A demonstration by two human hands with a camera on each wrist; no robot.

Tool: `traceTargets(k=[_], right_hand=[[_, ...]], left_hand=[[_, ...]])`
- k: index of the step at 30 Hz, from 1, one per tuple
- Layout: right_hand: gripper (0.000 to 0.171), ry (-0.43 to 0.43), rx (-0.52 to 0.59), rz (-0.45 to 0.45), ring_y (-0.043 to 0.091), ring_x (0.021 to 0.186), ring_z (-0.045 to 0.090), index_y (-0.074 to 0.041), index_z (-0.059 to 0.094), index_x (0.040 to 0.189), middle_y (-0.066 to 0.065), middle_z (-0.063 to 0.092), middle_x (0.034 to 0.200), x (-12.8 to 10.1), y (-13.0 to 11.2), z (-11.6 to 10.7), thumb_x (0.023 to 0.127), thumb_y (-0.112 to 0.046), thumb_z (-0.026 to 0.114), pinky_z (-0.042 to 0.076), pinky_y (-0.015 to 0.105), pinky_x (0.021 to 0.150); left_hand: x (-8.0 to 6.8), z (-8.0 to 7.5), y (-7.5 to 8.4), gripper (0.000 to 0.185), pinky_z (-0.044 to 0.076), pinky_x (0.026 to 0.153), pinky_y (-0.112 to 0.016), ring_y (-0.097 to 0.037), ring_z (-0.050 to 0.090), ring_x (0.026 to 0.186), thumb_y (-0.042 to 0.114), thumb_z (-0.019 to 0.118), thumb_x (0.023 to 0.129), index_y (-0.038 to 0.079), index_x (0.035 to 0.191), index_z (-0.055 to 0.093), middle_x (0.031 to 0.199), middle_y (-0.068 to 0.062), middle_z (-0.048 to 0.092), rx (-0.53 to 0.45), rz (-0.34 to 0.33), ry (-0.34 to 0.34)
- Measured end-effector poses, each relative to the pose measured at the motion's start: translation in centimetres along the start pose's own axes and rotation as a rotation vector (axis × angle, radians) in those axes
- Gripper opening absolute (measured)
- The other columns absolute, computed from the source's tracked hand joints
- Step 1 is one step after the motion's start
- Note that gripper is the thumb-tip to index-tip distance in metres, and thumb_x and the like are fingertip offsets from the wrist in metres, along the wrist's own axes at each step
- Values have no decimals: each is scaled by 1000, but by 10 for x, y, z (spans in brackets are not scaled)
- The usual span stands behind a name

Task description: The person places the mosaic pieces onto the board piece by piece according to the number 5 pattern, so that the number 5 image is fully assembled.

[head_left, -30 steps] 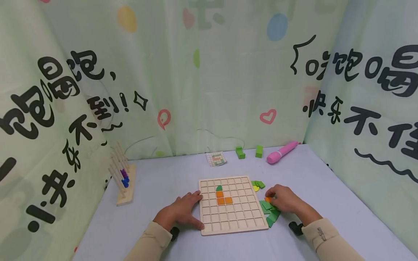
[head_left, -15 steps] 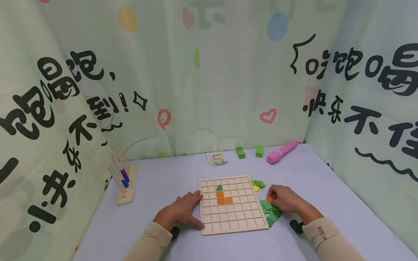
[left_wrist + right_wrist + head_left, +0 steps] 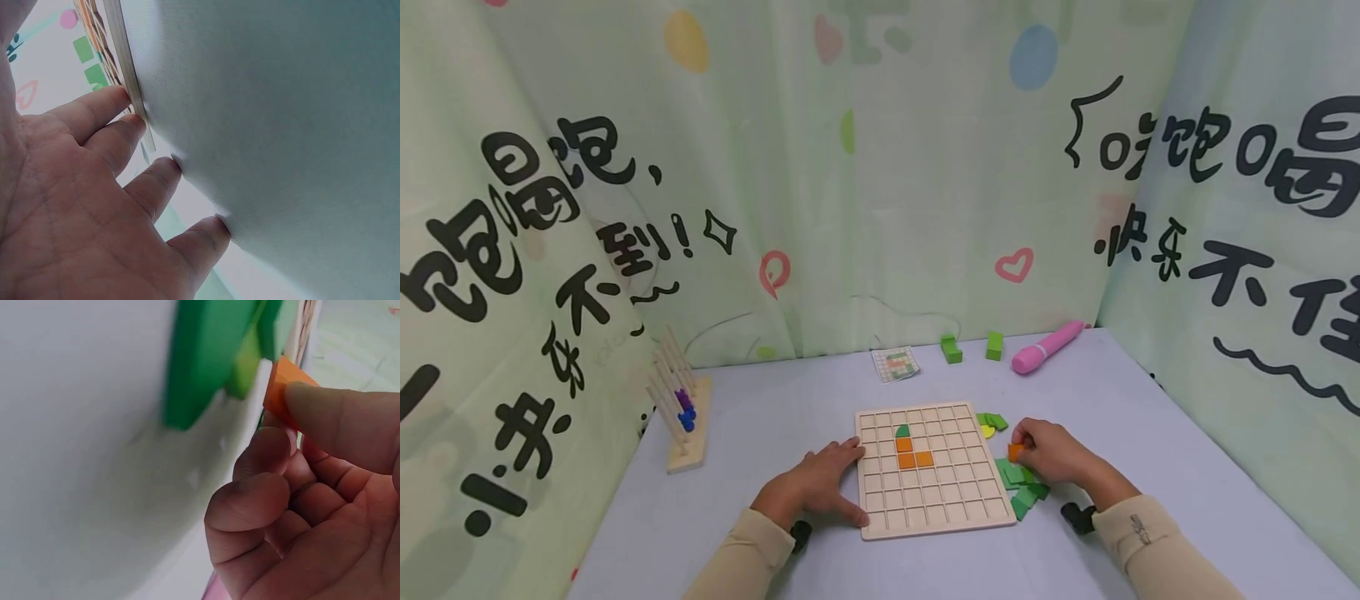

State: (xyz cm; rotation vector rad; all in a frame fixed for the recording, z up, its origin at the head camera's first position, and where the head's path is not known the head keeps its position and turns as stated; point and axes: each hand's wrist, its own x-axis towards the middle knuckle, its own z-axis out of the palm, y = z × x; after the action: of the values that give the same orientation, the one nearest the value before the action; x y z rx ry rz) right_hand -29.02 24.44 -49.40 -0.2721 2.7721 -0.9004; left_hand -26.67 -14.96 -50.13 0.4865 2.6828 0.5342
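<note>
Orange tile [image 3: 1016, 452] up off the desk now, pinched at the fingertips of the right hand [image 3: 1051, 453], thumb on one face and curled fingers behind it, as the right wrist view shows plainly [image 3: 282, 392]. It hangs just off the right edge of the wooden grid board [image 3: 958, 508], above the heap of green tiles [image 3: 1021, 483] lying against that edge. The tile pokes out past the fingertips toward the board, so most of it is free of the grip, and that looks useful: the exposed corner can lead into a cell. Judging from the three orange tiles [image 3: 912, 453] and the green quarter-round [image 3: 902, 432] already seated near the board's middle, a good placement wants the tile held flat and square to the grid lines, lowered without nudging its neighbours. The left hand [image 3: 820, 487] holds nothing, its fingers spread flat, tips [image 3: 128, 97] touching the board's left edge, steadying it. Well apart, by the desk's far edge, a pattern card [image 3: 896, 365], two green blocks [image 3: 972, 347] and a pink pen [image 3: 1047, 347].
</note>
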Motion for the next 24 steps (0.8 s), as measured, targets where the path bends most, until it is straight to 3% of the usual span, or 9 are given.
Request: traceTargets(k=[7, 14, 24], right_hand=[[9, 6, 58, -53, 20, 84, 52, -4, 60, 100, 5, 58, 89, 12, -19, 4, 93, -3, 67, 45, 31, 69], [9, -51, 106, -108, 19, 83, 52, -4, 61, 100, 5, 57, 88, 21, -46, 17, 94, 0, 66, 45, 28, 70], [9, -92, 67, -199, 16, 76, 51, -5, 63, 97, 2, 57, 83, 32, -71, 37, 92, 1, 66, 42, 27, 67]], left_hand=[[-1, -1, 2, 108, 26, 123, -67, -36, 31, 156, 52, 94, 70, 14, 158, 43, 169, -6, 33, 4, 1, 1], [-2, -2, 2, 108, 26, 123, -67, -37, 30, 156, 52, 94, 70, 14, 158, 44, 169, -6, 34, 8, 5, 10], [-1, 0, 0, 108, 23, 124, -68, -37, 27, 157, 51, 94, 71, 13, 158, 43, 170, -4, 31, -28, 6, -6]])
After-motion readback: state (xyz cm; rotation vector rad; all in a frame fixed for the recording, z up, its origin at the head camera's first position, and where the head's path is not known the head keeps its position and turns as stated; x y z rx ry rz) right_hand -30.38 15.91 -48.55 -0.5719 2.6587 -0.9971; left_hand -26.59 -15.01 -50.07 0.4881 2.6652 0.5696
